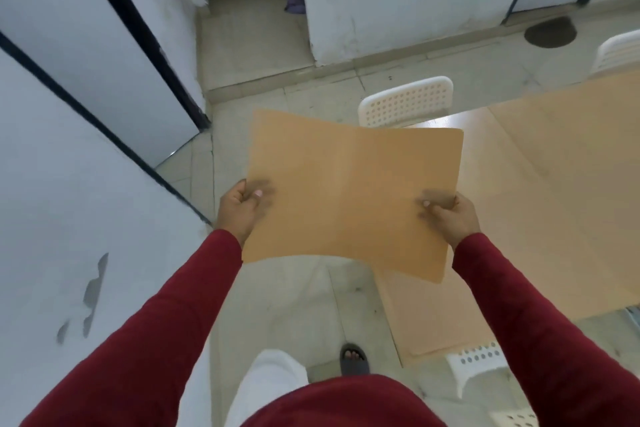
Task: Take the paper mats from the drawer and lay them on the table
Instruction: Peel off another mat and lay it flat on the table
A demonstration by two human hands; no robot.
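A tan paper mat [349, 194] is held flat in the air in front of me, over the tiled floor and the table's left edge. My left hand [242, 206] grips its left edge and my right hand [450, 215] grips its right edge, thumbs on top. The light wooden table [540, 204] lies to the right. A similar tan mat [571, 121] appears to lie on its far part. No drawer is in view.
White perforated chairs stand at the table's far side [407, 100], at the far right [616, 52] and near me at the lower right [476, 362]. White cabinet panels [69, 114] line the left. A white pillar [398, 0] rises ahead. My sandalled foot [353, 357] is on the floor.
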